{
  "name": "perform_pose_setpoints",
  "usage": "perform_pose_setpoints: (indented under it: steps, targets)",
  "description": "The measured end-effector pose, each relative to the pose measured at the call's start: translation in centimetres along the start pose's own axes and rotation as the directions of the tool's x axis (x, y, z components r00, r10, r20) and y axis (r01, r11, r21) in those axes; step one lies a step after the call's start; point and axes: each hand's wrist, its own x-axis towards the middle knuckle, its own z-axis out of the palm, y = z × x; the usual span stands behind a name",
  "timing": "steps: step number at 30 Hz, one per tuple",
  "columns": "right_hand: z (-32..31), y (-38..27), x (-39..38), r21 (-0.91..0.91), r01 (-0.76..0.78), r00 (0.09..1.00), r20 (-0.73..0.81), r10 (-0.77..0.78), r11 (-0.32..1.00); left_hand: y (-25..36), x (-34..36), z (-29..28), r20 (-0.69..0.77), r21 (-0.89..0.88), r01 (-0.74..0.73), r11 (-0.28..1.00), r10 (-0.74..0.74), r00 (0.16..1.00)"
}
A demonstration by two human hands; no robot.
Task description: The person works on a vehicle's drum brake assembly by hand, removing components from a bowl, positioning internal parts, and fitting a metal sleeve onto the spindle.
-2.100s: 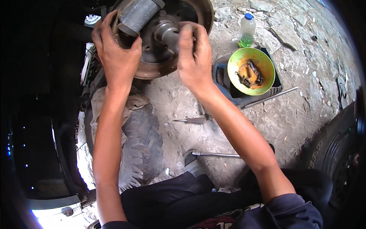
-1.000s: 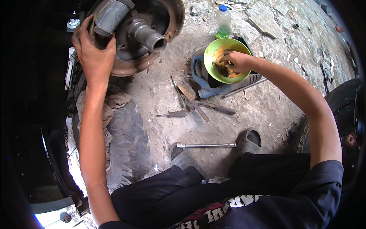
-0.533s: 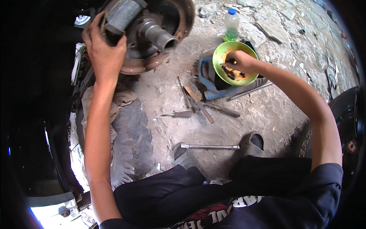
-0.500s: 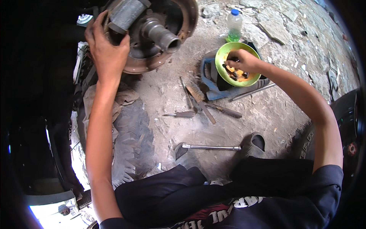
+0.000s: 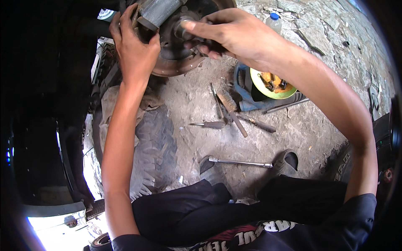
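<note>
At the top of the view, my left hand point(image 5: 136, 48) grips the edge of a grey curved brake shoe point(image 5: 161, 14). The shoe sits against a rusty round backing plate point(image 5: 178, 69). My right hand point(image 5: 228, 35) is in front of the hub, thumb and fingers closed together by the axle end. Whatever small dark piece it may hold is blurred and mostly covered by the fingers. To the right, partly under my right forearm, a green bowl point(image 5: 258, 87) contains orange liquid and several dark metal parts.
The bowl rests on a blue plastic container point(image 5: 245, 102). A wire brush point(image 5: 232, 111), a screwdriver point(image 5: 213, 124) and other hand tools lie on the ground. A long chrome wrench point(image 5: 243, 162) lies across my shoes. Behind my arm stands a blue-capped bottle point(image 5: 274, 19); a knobby tyre point(image 5: 155, 138) is at left.
My right hand has left the green bowl and moved left and up to the hub. My left hand still grips the brake shoe. The whole view has shifted slightly.
</note>
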Motion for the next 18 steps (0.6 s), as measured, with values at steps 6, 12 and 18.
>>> perform_pose_setpoints:
  steps: [6, 12, 18]
  targets:
    - [2.5, 0.4, 1.9, -0.138, 0.025, 0.989, 0.149, -0.004, 0.990, 0.1, 0.2, -0.4, -0.005, 0.006, -0.037, 0.999, 0.037, 0.999]
    - [6.0, 4.4, 2.6, -0.467, 0.366, 0.859, -0.163, -0.486, 0.805, -0.3, 0.0, -0.4, 0.006, -0.069, -0.015, 0.998, 0.015, 1.000]
    - [4.5, 2.8, 1.9, -0.650, 0.488, 0.757, -0.017, -0.653, 0.583, -0.3, 0.0, -0.2, -0.017, -0.043, -0.030, 0.999, 0.029, 0.999]
